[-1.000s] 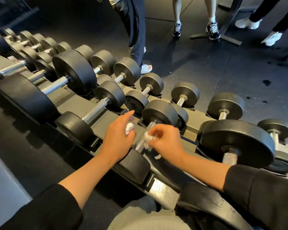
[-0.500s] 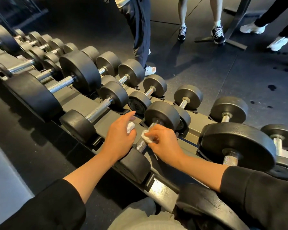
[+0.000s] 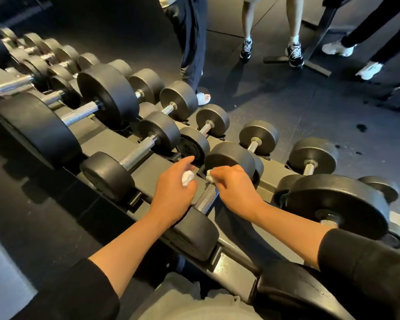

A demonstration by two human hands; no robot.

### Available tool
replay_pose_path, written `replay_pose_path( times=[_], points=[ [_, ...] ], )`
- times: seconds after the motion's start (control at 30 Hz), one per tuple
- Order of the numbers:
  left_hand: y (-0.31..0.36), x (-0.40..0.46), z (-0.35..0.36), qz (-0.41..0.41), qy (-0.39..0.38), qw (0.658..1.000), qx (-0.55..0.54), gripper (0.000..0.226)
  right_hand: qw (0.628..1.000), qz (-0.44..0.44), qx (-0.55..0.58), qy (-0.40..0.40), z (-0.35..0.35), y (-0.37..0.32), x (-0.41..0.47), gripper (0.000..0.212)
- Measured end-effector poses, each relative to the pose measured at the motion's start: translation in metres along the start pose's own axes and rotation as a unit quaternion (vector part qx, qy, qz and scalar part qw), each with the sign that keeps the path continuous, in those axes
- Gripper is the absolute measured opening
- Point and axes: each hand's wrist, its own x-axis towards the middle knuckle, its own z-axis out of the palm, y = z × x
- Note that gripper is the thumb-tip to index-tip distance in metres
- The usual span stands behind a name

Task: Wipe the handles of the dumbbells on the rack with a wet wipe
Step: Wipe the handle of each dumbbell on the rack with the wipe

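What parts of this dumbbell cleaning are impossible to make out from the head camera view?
- Head view: the far end of the handle is covered by the right hand and its wipe.
- The left hand hides most of a white wad; its full shape is unclear.
- Weight markings on the dumbbell's near end are too dark to read.
- The rack is cut off by the left and right edges.
- The people standing on the floor are cut off at the top.
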Motion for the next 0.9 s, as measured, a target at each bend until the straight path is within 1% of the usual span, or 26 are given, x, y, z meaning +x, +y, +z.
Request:
replay_pose_path(
  times=[0.07, 0.1, 0.17, 0.27, 0.33, 0.4, 0.53, 0.67, 0.73, 0.8, 0.83, 0.9],
  points=[
    [-0.011, 0.005, -0.003, -0.034, -0.002, 0.996, -0.086, 0.049, 0.998, -0.002, -0.050, -0.035, 0.000, -0.003, 0.003, 0.022],
    [-0.019, 0.009, -0.004, -0.047, -0.002, 0.992, -0.114, 0.048, 0.997, 0.019, -0.063, -0.045, -0.003, -0.005, 0.004, 0.027],
    [-0.037, 0.016, -0.004, -0.053, -0.009, 0.992, -0.117, 0.048, 0.994, 0.062, -0.064, -0.062, -0.007, -0.011, 0.006, 0.037],
    [-0.055, 0.022, -0.004, -0.019, -0.051, 0.992, -0.111, 0.049, 0.990, 0.100, -0.063, -0.079, -0.005, -0.025, 0.008, 0.039],
    [-0.060, 0.024, -0.004, 0.011, -0.092, 0.987, -0.131, 0.049, 0.986, 0.126, -0.065, -0.089, -0.003, -0.037, 0.008, 0.039],
    [-0.067, 0.028, -0.004, 0.035, -0.119, 0.980, -0.155, 0.049, 0.982, 0.154, -0.047, -0.094, -0.001, -0.045, 0.006, 0.039],
    [-0.089, 0.038, -0.004, 0.082, -0.128, 0.975, -0.162, 0.050, 0.972, 0.208, 0.020, -0.107, -0.003, -0.059, -0.001, 0.039],
    [-0.105, 0.038, -0.002, 0.117, -0.147, 0.969, -0.158, 0.051, 0.951, 0.249, 0.092, -0.159, -0.004, -0.072, -0.007, 0.026],
    [-0.110, 0.039, 0.000, 0.139, -0.164, 0.965, -0.147, 0.052, 0.937, 0.277, 0.126, -0.171, -0.003, -0.078, -0.008, 0.021],
    [-0.112, 0.040, 0.001, 0.152, -0.178, 0.963, -0.137, 0.052, 0.929, 0.308, 0.149, -0.137, -0.002, -0.084, -0.007, 0.019],
    [-0.113, 0.041, 0.001, 0.156, -0.184, 0.961, -0.134, 0.052, 0.931, 0.322, 0.144, -0.094, -0.001, -0.085, -0.006, 0.019],
    [-0.114, 0.043, 0.000, 0.158, -0.189, 0.960, -0.132, 0.053, 0.939, 0.334, 0.082, 0.013, 0.003, -0.085, -0.001, 0.023]
  ],
)
